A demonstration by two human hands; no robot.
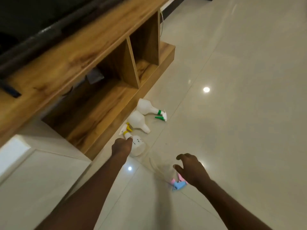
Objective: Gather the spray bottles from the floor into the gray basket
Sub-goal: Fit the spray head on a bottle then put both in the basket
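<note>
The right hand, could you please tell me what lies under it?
A pink-and-blue spray trigger head peeks out beneath the right hand; its bottle is blurred and partly covered.

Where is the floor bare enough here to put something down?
Bare tile lies right of the green-trigger bottle. Crowded along the wooden unit: three bottles, left hand at the yellow-trigger bottle.

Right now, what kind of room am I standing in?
Probably a living room at home: a low wooden TV cabinet with open shelves, what looks like a dark screen above it, and a glossy tiled floor where spray bottles lie.
</note>
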